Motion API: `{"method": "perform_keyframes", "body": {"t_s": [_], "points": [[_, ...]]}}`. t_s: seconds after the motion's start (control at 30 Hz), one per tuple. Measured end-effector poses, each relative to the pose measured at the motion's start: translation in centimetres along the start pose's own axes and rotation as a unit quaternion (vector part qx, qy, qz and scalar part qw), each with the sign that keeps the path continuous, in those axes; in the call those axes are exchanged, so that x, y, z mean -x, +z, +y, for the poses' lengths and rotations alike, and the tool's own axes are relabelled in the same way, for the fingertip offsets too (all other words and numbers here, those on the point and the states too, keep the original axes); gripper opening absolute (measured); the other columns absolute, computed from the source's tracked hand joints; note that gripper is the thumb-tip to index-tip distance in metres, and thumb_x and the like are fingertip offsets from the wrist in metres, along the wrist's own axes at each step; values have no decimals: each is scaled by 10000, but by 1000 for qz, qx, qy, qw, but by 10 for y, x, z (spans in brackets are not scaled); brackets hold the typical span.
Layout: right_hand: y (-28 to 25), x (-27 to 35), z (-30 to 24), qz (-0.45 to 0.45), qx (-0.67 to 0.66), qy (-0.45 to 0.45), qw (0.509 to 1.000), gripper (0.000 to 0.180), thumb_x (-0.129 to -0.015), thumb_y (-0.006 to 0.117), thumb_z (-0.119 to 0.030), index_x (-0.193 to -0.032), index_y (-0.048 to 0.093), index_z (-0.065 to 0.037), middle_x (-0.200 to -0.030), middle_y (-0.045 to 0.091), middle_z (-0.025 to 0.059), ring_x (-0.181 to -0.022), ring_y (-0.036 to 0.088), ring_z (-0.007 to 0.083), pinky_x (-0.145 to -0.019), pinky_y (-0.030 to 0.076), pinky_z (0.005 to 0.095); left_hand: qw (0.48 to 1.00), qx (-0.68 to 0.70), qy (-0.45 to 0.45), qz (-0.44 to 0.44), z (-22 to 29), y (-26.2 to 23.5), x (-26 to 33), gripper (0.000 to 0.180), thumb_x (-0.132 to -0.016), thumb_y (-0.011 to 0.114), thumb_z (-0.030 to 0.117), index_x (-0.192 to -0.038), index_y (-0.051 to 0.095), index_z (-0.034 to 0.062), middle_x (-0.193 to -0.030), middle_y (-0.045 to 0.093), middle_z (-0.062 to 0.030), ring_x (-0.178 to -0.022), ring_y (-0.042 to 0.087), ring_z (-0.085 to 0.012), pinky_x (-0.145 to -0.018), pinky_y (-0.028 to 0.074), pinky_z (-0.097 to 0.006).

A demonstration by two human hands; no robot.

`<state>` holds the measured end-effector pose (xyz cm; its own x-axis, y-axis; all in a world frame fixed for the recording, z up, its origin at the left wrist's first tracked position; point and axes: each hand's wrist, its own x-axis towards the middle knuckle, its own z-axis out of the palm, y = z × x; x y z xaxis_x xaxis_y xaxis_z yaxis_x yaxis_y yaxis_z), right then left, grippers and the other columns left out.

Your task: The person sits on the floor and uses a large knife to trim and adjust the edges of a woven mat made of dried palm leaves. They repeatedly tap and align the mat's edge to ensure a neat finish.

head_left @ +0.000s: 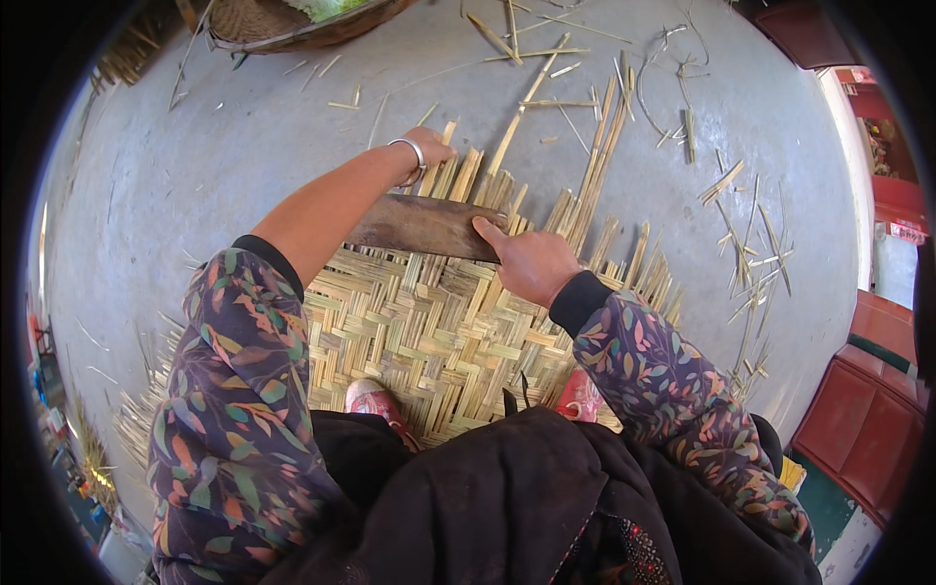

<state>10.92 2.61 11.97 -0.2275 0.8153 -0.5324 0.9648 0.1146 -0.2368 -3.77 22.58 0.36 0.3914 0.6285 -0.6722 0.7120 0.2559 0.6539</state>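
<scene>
A woven mat of split-cane strips [439,331] lies on the floor in front of me, its loose strip ends pointing away. Across its far part rests a flat, dark wooden board [424,226]. My right hand [536,263] grips the board's right end, thumb on top and the other fingers hidden from view. Beyond the board, my left hand [426,156], with a silver bangle [413,156] at the wrist, is closed at the mat's far edge. A pale cane strip [448,132] sticks up at its fingers, which seem to pinch it.
Loose cane pieces [721,185] are scattered over the grey floor [283,127], mostly far and right. A round woven basket [292,29] with something green stands at the far left. Red seats [863,419] line the right side. My red shoes [375,402] rest on the mat.
</scene>
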Motion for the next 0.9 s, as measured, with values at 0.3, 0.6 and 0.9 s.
{"method": "perform_keyframes", "body": {"t_s": [0.3,0.6,0.9], "points": [[5,-16,-4,-16,-17,35,999,698,-809,552,-127,-1480,367,-184,-783,683,169,-713,666,364,-614,506,495,995,99,31,-11,-7,15,8,300,-898,635,340,-962,681,51,-815,695,-66,-699,638,-148,-614,507,-316],[19,-27,-6,-34,-36,61,997,690,-827,500,-113,-1496,346,-185,-838,689,167,-764,680,354,-627,512,484,988,81,69,113,-12,26,56,305,-934,583,258,-842,690,-12,-688,688,-80,-621,639,-146,-627,515,-309],[23,-26,-4,4,-46,37,998,575,-844,503,-103,-1410,403,-97,-833,692,158,-746,672,366,-628,512,499,961,13,231,155,121,-28,80,525,-895,573,516,-979,679,8,-831,697,-135,-752,656,-240,-714,507,-368]]}}
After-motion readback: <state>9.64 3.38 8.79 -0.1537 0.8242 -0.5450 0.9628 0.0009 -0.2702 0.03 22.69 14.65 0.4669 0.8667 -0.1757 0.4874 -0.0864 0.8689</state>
